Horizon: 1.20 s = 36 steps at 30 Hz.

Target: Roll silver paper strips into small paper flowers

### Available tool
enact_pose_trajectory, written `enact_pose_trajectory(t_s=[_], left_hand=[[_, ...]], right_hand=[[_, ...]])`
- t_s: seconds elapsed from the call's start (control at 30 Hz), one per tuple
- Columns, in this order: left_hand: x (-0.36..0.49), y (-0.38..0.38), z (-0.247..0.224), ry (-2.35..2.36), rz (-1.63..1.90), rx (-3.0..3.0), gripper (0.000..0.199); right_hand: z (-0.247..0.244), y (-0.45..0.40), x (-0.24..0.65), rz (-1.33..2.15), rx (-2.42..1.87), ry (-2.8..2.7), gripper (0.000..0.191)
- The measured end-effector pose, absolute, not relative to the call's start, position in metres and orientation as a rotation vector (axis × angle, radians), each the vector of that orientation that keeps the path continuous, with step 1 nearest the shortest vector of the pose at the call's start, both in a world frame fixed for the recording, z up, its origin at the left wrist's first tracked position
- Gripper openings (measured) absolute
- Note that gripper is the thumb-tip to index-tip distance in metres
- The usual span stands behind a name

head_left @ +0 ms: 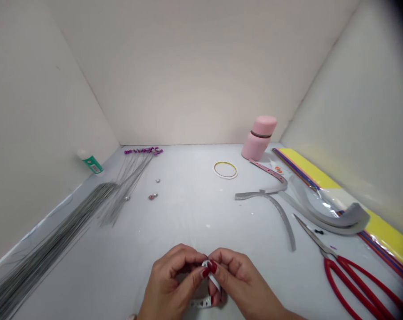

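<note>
Low in the middle of the head view, my left hand point(174, 278) and my right hand point(243, 280) meet fingertip to fingertip. Between them is a narrow white paper strip point(215, 282), pinched by thumb and finger of each hand. Its upper end seems folded or rolled small, but the fingertips hide most of it. A lower stretch with dark marks hangs under the hands, and fingers of my right hand touch it. Beyond the hands lie small silvery folded pieces point(157, 181) and a reddish one point(151, 197).
Left: grey wires point(64, 226), purple-tipped stems point(143, 151), a green-and-white glue bottle point(93, 165). Right: a tape roll point(225, 177), a pink bottle point(259, 138), grey paper strips point(281, 211), a pink patterned strip point(266, 170), red-handled scissors point(334, 262), yellow packaged sheets point(384, 233).
</note>
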State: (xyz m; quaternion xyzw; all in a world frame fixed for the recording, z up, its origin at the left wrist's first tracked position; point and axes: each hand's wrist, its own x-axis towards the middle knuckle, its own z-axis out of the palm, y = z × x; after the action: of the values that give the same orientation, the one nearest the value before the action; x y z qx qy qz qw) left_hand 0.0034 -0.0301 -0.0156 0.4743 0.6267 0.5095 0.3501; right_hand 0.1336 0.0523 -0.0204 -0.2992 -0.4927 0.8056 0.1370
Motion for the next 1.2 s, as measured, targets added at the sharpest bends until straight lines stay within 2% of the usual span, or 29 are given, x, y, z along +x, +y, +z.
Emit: enact_pose_trajectory(t_s=[0.2, 0.33, 0.5, 0.8, 1.2], left_hand=[[0.000, -0.028, -0.009, 1.558, 1.274, 1.354, 0.014], [0.000, -0.028, -0.008, 1.628, 1.288, 1.361, 0.010], [0.002, -0.028, -0.013, 1.692, 1.305, 1.168, 0.009], [0.000, -0.026, -0.010, 1.535, 1.231, 0.863, 0.017], [0.010, -0.027, -0.017, 1.520, 1.404, 0.608, 0.016]], right_hand=[[-0.023, 0.052, 0.135, 2.300, -0.873, -1.488, 0.046], [-0.024, 0.053, 0.136, 2.275, -0.905, -1.551, 0.042], [-0.024, 0.053, 0.137, 2.234, -0.957, -1.592, 0.035], [-0.021, 0.053, 0.137, 2.136, -0.995, -1.666, 0.034], [-0.019, 0.052, 0.133, 2.210, -1.012, -1.597, 0.037]])
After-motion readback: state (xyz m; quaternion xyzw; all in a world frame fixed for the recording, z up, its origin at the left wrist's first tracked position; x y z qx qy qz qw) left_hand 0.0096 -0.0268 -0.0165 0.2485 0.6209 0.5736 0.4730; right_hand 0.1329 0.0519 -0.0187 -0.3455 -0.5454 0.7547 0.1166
